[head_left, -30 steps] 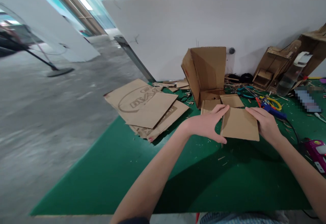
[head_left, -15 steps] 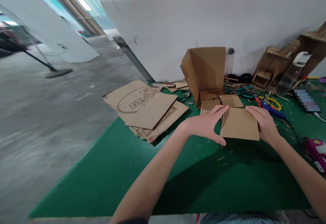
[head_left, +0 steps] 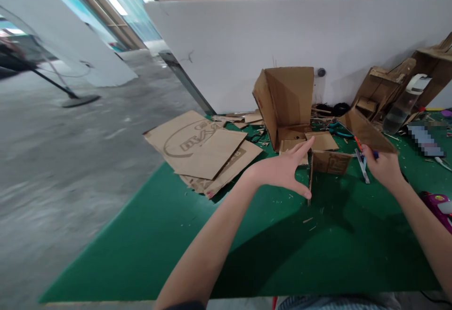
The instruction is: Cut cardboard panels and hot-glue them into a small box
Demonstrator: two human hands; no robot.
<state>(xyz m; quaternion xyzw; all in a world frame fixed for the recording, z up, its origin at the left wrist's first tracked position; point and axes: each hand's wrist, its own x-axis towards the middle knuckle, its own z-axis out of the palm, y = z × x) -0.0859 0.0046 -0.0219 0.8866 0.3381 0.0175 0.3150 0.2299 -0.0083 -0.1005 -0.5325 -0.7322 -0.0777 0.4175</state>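
Observation:
My left hand [head_left: 282, 171] spans a narrow upright cardboard panel [head_left: 310, 178], its thumb at the near end and its fingers around the far end. Joined or touching at a corner, a second upright cardboard panel [head_left: 332, 163] with printing runs off to the right. Closed on the lower edge of a flat cardboard piece [head_left: 370, 133], my right hand [head_left: 384, 164] holds it tilted above the table, apart from the upright panels. Behind them lie small cardboard pieces [head_left: 321, 140], in front of an open cardboard box form [head_left: 291, 93].
Printed cardboard sheets [head_left: 197, 145] are stacked left on the green table [head_left: 148, 244]. A metal ruler-like strip [head_left: 362, 166] lies near my right hand. Rightward are a bottle [head_left: 406, 103], a phone [head_left: 426, 140] and a magenta device [head_left: 438, 209]. A white partition [head_left: 219, 51] stands behind.
My right hand has lifted the flat cardboard piece off the upright panels and moved it right and away, tilting it. The panels beneath now show. My left hand has stayed nearly still.

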